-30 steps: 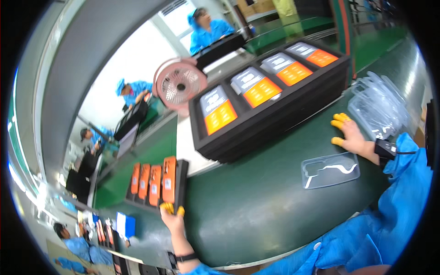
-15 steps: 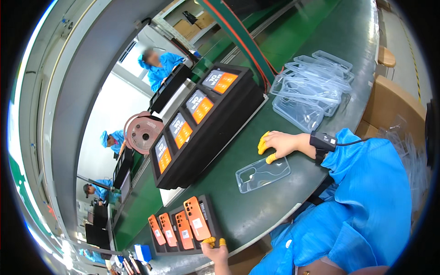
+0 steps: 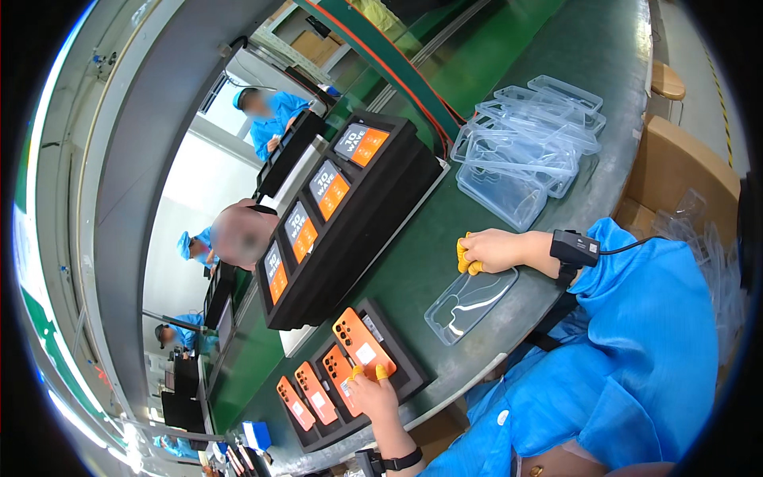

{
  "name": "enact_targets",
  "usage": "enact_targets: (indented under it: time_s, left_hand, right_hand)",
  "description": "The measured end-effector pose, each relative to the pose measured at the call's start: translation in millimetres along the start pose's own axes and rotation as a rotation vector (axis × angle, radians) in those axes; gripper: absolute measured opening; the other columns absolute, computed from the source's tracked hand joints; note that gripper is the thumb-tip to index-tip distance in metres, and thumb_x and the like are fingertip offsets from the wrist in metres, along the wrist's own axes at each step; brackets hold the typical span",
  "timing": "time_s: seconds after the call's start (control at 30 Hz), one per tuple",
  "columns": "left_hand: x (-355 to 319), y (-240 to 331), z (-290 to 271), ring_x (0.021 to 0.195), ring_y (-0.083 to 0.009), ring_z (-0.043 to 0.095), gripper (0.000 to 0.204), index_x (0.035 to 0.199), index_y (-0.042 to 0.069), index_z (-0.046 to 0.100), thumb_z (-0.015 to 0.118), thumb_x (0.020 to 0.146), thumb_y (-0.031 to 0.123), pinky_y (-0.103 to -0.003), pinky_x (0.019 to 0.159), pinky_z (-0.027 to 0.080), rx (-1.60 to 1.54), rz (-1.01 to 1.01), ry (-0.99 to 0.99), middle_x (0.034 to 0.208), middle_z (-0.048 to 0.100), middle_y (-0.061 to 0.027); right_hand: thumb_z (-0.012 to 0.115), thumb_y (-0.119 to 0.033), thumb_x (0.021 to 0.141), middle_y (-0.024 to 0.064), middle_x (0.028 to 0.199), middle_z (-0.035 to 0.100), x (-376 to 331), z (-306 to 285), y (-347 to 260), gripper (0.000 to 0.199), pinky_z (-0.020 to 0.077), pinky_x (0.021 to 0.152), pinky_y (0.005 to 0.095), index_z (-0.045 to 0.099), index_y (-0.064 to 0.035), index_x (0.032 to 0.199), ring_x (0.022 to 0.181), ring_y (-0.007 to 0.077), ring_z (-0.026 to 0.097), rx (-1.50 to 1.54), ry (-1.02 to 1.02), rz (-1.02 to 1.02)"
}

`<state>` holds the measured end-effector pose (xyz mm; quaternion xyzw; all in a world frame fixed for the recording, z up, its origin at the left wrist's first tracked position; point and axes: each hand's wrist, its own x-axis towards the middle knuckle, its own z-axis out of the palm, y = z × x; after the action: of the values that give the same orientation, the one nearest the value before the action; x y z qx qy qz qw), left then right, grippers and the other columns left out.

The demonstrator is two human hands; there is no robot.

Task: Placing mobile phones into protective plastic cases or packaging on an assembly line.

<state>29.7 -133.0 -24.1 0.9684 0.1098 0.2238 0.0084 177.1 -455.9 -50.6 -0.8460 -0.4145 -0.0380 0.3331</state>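
Yellow finger covers sit on the fingertips of both hands. My left hand (image 3: 375, 393) reaches over a dark foam tray (image 3: 409, 367), its thumb and finger closed at the lower end of an orange phone (image 3: 359, 338). That phone lies aslant in the tray, with a white label on its back. Several more orange phones (image 3: 318, 395) rest in the tray's slots beside it. My right hand (image 3: 491, 250) has its fingers curled together at the upper edge of a clear plastic shell (image 3: 461, 306); the fingertips partly hide the contact. The shell lies on the green tabletop.
A heap of clear plastic shells (image 3: 528, 147) lies beyond my right hand. Stacked black foam trays (image 3: 350, 238) hold grey-and-orange cards. A cardboard box (image 3: 687, 167) with clear plastic stands at right. A pink fan (image 3: 241, 234) and co-workers in blue (image 3: 274, 119) are farther off.
My left hand has moved from the tray's near edge up to the phone, and the tray has shifted right. My right hand's spread fingers have closed, and the clear shell has slid right.
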Motion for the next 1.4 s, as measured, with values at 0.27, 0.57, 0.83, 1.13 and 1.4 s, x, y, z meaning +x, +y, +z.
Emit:
enact_targets:
  time_s: [0.27,0.57,0.83,1.13,1.4]
  left_hand:
    - [16.2,18.9,7.7,0.082,-0.0358,0.047,0.044,0.101,-0.007,0.045,0.055,0.076,0.029,-0.041,0.073,0.037,0.223,-0.149,-0.098,0.085,0.049,-0.0225]
    - [45.0,-17.6,21.4,0.087,-0.0172,0.051,0.033,0.111,-0.003,0.040,0.046,0.083,0.014,-0.027,0.071,0.044,-1.268,-0.635,-0.267,0.098,0.050,-0.0094]
    - [35.5,79.5,-10.2,0.089,-0.0198,0.053,0.031,0.112,0.000,0.038,0.041,0.082,0.007,-0.031,0.078,0.044,-1.727,-0.175,-0.175,0.103,0.051,-0.0112]
    - [23.5,104.1,-15.3,0.116,-0.0337,0.029,0.101,0.124,-0.005,0.019,0.076,0.050,0.035,-0.038,0.095,0.027,-0.377,0.481,-0.589,0.123,0.030,-0.0222]
    - [12.0,107.5,-5.9,0.103,-0.0289,0.046,0.078,0.112,-0.004,0.040,0.078,0.049,0.023,-0.034,0.087,0.037,-0.485,0.308,-0.462,0.109,0.048,-0.0164]
  right_hand:
    - [0.056,-0.014,0.070,0.0096,0.086,0.050,-5.8,-6.1,0.2,0.020,0.0393,0.078,0.0345,0.060,-0.0074,0.088,0.082,0.0266,0.051,-0.008,-0.050,-0.032]
    - [0.052,-0.032,0.078,0.0161,0.098,0.049,-0.8,-20.1,-19.8,0.044,0.0374,0.080,0.0361,0.045,-0.0026,0.111,0.091,0.0302,0.047,0.097,0.207,0.040]
    - [0.053,-0.031,0.081,0.0108,0.099,0.052,24.7,26.3,-81.8,0.047,0.0360,0.084,0.0290,0.042,0.0036,0.110,0.096,0.0179,0.048,0.909,0.263,0.076]
    - [0.064,-0.017,0.066,0.0120,0.070,0.053,7.1,-26.1,-79.5,0.020,0.0444,0.061,0.0339,0.056,-0.0056,0.080,0.067,0.0283,0.054,0.134,0.372,-0.281]
    - [0.074,-0.034,0.051,0.0168,0.113,0.041,-20.7,-17.6,-71.7,0.070,0.0327,0.087,0.0456,0.046,-0.0051,0.109,0.107,0.0314,0.038,-0.251,-0.081,0.000]
